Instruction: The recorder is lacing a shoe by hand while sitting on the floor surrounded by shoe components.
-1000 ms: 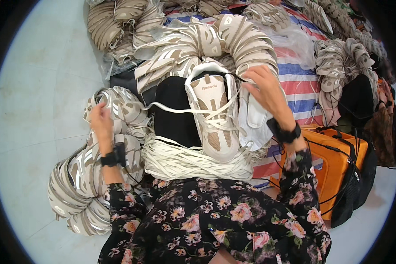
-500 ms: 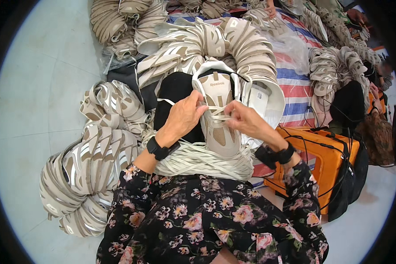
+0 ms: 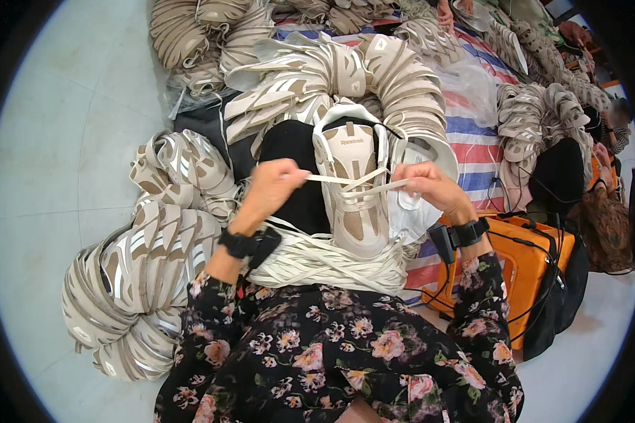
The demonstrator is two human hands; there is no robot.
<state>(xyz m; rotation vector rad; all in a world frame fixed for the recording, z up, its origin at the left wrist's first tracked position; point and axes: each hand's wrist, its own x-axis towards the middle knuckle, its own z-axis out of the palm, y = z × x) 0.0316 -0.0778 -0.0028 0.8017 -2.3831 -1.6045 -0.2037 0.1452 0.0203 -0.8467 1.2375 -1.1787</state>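
Note:
A beige and white sneaker upper point(image 3: 353, 144) lies in front of me, toe toward me, with tan mesh panels and its tongue showing. A flat cream shoelace point(image 3: 360, 185) crosses over its lower eyelets. My left hand point(image 3: 275, 185) is closed in a pinch on one lace end, drawn out left of the upper. On the other side, my right hand point(image 3: 430, 185) pinches the opposite lace end. Both ends look stretched taut. Below the toe a thick bundle of cream laces point(image 3: 310, 264) lies across my lap.
Nested shoe uppers are piled at left point(image 3: 144, 271) and arc beyond the work point(image 3: 402, 84). A striped plastic sheet point(image 3: 466, 158) covers the floor there, bearing a clear bag point(image 3: 469, 88). An orange plastic stool point(image 3: 543, 247) with cables stands right. Another person's hand point(image 3: 444, 14) shows far off.
Both hands have moved apart, away from the middle of the upper, pulling the lace ends outward left and right. Before, their fingers were close together over the laces.

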